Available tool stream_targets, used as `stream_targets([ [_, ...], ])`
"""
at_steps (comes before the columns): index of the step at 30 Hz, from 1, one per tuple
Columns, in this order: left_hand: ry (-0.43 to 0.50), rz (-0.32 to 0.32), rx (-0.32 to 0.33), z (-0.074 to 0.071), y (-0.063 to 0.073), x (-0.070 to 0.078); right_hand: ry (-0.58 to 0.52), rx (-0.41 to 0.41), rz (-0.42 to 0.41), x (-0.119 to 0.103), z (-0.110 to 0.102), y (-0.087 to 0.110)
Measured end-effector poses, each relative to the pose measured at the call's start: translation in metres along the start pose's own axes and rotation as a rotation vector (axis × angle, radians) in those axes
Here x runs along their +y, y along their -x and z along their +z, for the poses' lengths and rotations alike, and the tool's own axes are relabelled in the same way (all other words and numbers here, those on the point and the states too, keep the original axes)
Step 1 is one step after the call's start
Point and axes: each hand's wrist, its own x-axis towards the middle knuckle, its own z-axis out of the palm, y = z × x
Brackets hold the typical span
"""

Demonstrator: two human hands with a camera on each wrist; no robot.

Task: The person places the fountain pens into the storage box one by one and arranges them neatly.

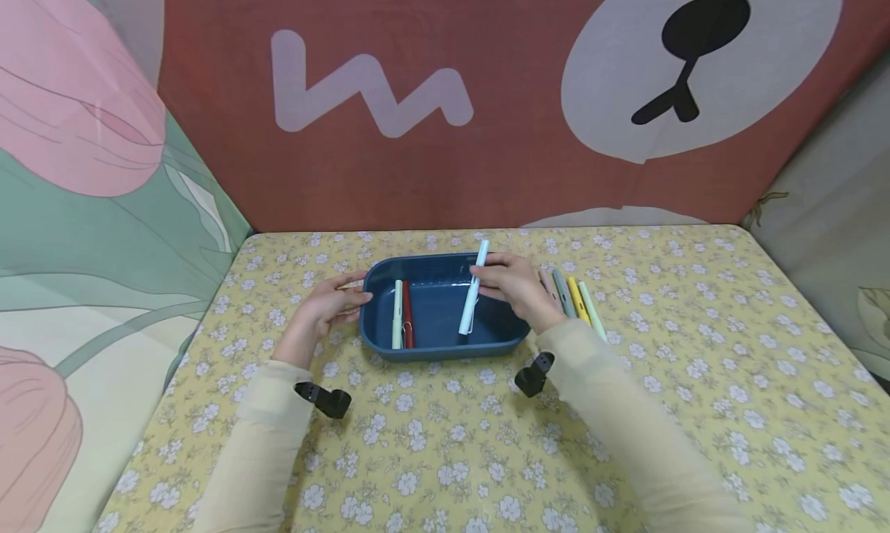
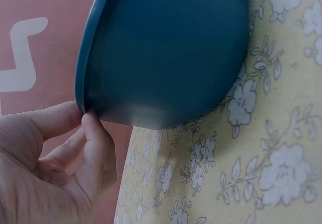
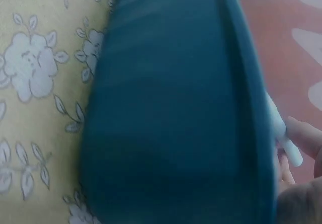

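A dark blue rectangular tray [image 1: 445,354] with rounded corners sits on the table. My left hand [image 1: 332,305] pinches its left rim between thumb and finger, which the left wrist view shows up close on the tray [image 2: 166,53]. Over the tray's right half, my right hand [image 1: 513,284] pinches a light blue pen [image 1: 470,305] with a clip, held tilted. In the right wrist view the tray wall [image 3: 176,103] hides most of that pen [image 3: 291,151]. Inside the tray, toward the left, a pale green pen [image 1: 397,317] and a dark red pen [image 1: 408,317] lie side by side.
Right of the tray several pens lie in a row: a pinkish one [image 1: 549,284], a grey-green one [image 1: 564,293], a yellow one [image 1: 579,304] and a light green one [image 1: 592,310]. The table wears a yellow floral cloth [image 1: 445,456]. Behind stands a red printed fabric wall [image 1: 417,178].
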Motion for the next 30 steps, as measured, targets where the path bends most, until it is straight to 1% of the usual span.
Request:
stream_targets([
  [13, -0.006, 0.000, 0.007, 0.000, 0.001, 0.001, 0.016, -0.007, 0.023, 0.007, 0.020, -0.003],
  [23, 0.004, -0.003, 0.005, 0.001, 0.000, 0.002, 0.027, -0.002, 0.017, 0.012, 0.033, -0.006],
  [30, -0.003, -0.005, -0.002, 0.000, 0.000, 0.002, 0.037, 0.001, 0.042, 0.016, 0.045, -0.008],
])
